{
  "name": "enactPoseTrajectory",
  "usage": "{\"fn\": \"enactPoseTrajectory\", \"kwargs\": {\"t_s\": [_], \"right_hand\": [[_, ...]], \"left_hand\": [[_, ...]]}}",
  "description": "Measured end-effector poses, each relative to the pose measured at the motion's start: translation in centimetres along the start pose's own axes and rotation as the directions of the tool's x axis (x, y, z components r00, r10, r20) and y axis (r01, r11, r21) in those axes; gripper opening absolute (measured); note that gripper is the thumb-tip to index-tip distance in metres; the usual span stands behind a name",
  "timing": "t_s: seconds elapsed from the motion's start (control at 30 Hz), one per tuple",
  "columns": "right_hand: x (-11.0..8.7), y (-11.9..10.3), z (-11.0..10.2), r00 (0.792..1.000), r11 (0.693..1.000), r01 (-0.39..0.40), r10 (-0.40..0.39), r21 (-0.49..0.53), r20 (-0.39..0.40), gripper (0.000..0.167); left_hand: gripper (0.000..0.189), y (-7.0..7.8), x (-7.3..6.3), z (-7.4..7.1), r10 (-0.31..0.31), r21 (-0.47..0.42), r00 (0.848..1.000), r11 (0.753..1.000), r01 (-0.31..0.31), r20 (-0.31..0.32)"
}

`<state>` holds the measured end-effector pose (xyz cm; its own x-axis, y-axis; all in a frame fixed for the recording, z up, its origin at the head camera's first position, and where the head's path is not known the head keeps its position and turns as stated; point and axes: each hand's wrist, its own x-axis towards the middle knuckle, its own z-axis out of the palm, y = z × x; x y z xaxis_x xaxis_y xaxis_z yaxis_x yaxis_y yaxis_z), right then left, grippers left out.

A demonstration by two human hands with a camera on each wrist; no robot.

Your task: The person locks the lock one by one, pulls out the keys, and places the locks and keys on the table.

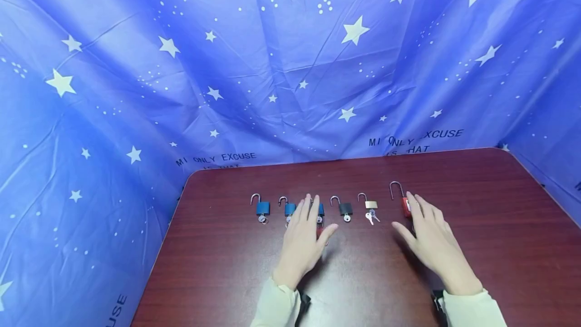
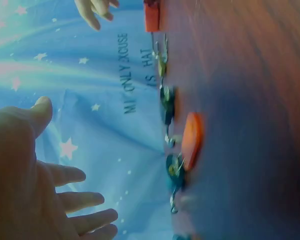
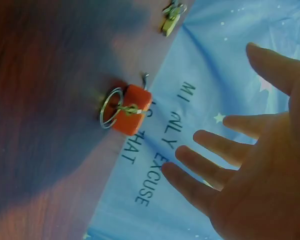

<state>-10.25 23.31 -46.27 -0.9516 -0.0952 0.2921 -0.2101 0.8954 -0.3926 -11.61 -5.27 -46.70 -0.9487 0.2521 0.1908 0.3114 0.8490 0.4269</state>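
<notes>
My left hand (image 1: 301,241) is held over the table with fingers straight and thumb spread, holding nothing. It partly covers a blue padlock (image 1: 322,209) and a small red piece (image 1: 320,232), which appears as a flat orange-red object (image 2: 192,140) in the left wrist view. Two more blue padlocks (image 1: 263,208) (image 1: 290,209) lie to the left. Right of this hand are a black padlock (image 1: 346,209) and a brass padlock (image 1: 371,205) with keys. My right hand (image 1: 433,243), fingers extended and empty, overlaps a red padlock (image 1: 406,207) that has a key ring (image 3: 110,107). The shackles that show stand open.
The padlocks form a row across a dark red wooden table (image 1: 218,266). Behind and beside the table hangs a blue curtain (image 1: 290,64) with white stars and printed words. Dark bands (image 1: 303,307) circle both wrists at the pale sleeves (image 1: 274,307).
</notes>
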Motion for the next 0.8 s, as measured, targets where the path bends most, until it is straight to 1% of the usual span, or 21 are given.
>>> {"fn": "enactPoseTrajectory", "kwargs": {"t_s": [0.1,0.27,0.33,0.5,0.57,0.7,0.8], "right_hand": [[0.4,0.7,0.1,0.999,1.000,-0.009,0.009,0.002,0.030,0.073],[1.4,1.7,0.1,0.997,0.999,-0.038,0.038,-0.005,0.069,0.070],[1.8,2.1,0.0,0.996,0.999,-0.053,0.053,-0.009,0.072,0.068],[2.9,2.8,-0.1,0.989,0.995,-0.099,0.099,-0.004,0.113,0.066],[3.3,3.0,-0.1,0.988,0.995,-0.103,0.102,-0.002,0.117,0.066],[3.9,3.5,0.0,0.990,0.995,-0.098,0.098,0.002,0.102,0.066],[4.2,3.9,0.4,0.988,0.994,-0.111,0.110,0.007,0.112,0.066]], "left_hand": [[0.074,0.5,0.1,0.7,0.020,0.005,1.000,1.000,-0.020,0.014],[0.072,1.8,0.5,1.7,0.076,0.012,0.997,0.997,-0.076,0.020],[0.070,2.5,0.8,2.2,0.088,-0.005,0.996,0.996,-0.088,0.026],[0.062,4.2,1.5,3.7,0.120,-0.124,0.992,0.985,-0.116,0.023],[0.058,4.8,1.7,4.4,0.133,-0.161,0.991,0.978,-0.129,0.017],[0.053,6.0,2.1,5.5,0.158,-0.165,0.987,0.974,-0.154,0.012],[0.051,6.7,2.5,6.2,0.176,-0.154,0.984,0.973,-0.171,0.017]]}}
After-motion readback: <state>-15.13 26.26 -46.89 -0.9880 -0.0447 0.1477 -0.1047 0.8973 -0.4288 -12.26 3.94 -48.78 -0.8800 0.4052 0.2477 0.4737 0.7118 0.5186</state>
